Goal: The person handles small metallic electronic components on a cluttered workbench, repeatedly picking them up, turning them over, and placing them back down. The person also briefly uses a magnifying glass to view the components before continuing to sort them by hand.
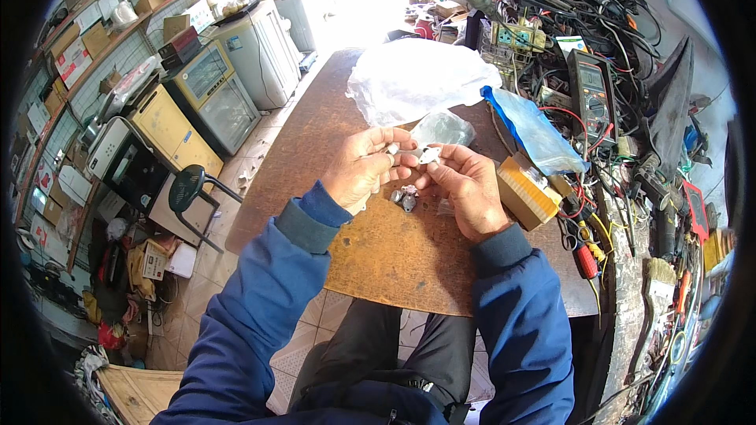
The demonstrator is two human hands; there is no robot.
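Over the brown wooden table (pixel 394 267), both my hands are raised close together. Pinched between the thumb and fingers of my right hand (pixel 472 193) is a small white flat piece with a dark spot in its middle (pixel 430 155). The fingers of my left hand (pixel 358 167) close around a small white round piece (pixel 392 148), partly hidden by them; its kind is too small to tell. Just below the hands, a little cluster of small silvery metal parts (pixel 405 198) lies on the table. A clear plastic bag (pixel 447 129) rests right behind my fingers.
A large white plastic bag (pixel 417 79) covers the table's far part. On the right are a blue-and-clear packet (pixel 535 130), an open orange-yellow box (pixel 528 193), a multimeter (pixel 592 94), a red-handled screwdriver (pixel 586 261) and heaped cables (pixel 583 8). A dark stool (pixel 189 189) stands left.
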